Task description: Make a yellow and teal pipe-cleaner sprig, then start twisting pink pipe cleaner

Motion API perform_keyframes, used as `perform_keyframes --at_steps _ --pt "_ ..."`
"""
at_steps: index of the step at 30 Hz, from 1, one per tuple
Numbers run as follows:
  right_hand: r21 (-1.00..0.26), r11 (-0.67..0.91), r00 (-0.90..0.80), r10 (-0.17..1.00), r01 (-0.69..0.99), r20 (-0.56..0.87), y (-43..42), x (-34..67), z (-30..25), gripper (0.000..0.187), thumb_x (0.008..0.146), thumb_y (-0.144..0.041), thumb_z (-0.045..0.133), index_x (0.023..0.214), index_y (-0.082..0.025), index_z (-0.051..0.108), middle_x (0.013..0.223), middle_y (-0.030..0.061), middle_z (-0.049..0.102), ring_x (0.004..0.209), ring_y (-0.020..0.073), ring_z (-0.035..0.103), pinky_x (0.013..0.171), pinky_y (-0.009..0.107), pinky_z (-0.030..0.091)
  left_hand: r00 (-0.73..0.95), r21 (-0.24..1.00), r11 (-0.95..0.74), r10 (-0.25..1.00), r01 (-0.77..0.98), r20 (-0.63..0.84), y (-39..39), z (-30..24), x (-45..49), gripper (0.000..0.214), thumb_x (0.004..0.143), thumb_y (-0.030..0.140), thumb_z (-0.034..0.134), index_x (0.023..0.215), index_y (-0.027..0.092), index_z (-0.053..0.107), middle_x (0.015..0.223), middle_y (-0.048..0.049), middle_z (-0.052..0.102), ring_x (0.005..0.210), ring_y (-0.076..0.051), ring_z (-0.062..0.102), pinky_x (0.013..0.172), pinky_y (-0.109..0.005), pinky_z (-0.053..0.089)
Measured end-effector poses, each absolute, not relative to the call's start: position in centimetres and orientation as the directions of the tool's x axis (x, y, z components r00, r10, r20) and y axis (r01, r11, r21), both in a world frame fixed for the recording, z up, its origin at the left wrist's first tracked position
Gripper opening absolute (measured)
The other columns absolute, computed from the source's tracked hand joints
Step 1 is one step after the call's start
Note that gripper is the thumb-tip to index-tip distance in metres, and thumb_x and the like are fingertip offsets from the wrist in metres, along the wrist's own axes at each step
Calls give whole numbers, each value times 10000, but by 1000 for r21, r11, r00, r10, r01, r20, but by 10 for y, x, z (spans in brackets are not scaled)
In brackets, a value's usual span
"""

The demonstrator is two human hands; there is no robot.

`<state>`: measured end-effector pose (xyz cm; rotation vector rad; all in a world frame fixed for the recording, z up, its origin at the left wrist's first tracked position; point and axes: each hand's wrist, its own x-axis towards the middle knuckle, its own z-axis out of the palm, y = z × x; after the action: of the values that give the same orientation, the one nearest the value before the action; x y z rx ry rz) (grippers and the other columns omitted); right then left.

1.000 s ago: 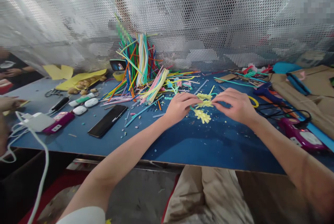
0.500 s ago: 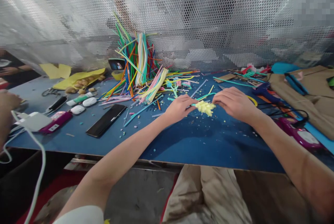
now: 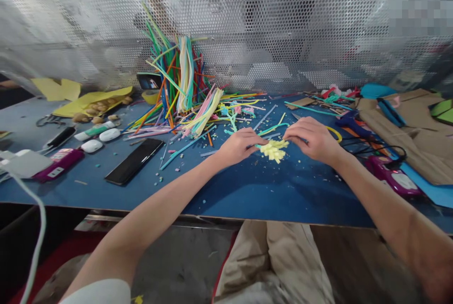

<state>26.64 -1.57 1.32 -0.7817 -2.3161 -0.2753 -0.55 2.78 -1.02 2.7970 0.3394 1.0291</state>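
A small bunch of yellow fuzzy pieces (image 3: 273, 149) sits between my two hands, just above the blue table (image 3: 247, 190). My left hand (image 3: 238, 144) pinches the bunch from its left side, fingers closed. My right hand (image 3: 312, 139) grips the right side, fingers curled over it. A thin green stem (image 3: 272, 129) runs behind the bunch toward the back. A heap of coloured pipe cleaners (image 3: 184, 91) stands further back on the left.
A black phone (image 3: 134, 160), white earbud cases (image 3: 101, 137), a magenta device (image 3: 58, 164) and a white charger (image 3: 21, 162) lie at left. A magenta glue gun (image 3: 392, 176) and brown cardboard (image 3: 406, 124) are at right. Perforated metal mesh (image 3: 247, 21) walls the back.
The spread-out yellow pieces have been drawn together into one bunch between my hands. The view has shifted right, and another person's hand at the left edge is out of sight.
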Motion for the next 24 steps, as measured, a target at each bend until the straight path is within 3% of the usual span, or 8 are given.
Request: perform_keyframes --at_steps 6,14,18,24 --pt "21 803 -596 425 596 681 -18 265 11 102 892 -188 610 947 -257 660 940 14 734 834 182 635 829 386 474 745 204 -968 244 147 621 24 -8 -6 235 932 160 507 1088 161 683 963 -92 745 846 -173 634 814 -353 523" --pt "-354 738 -262 575 574 775 -25 252 10 188 907 -199 563 1057 -268 653 953 42 683 814 177 635 750 363 532 607 229 -891 438 393 662 18 -9 -4 203 897 152 557 1040 139 700 900 -83 704 878 -164 639 765 -281 526" --pt "-333 739 -243 552 586 798 -27 251 10 157 880 -204 601 1017 -263 647 923 36 660 708 153 587 672 341 516 563 215 -850 488 481 667 16 -11 -3 211 935 292 560 982 142 700 811 -60 677 755 -139 621 691 -249 494" --pt "-294 755 -287 533 586 796 -24 250 8 84 856 -224 657 937 -244 648 897 33 671 710 145 582 652 316 506 503 211 -785 551 582 666 18 -17 0 366 941 470 520 946 154 705 749 -45 653 688 -129 591 642 -237 444"
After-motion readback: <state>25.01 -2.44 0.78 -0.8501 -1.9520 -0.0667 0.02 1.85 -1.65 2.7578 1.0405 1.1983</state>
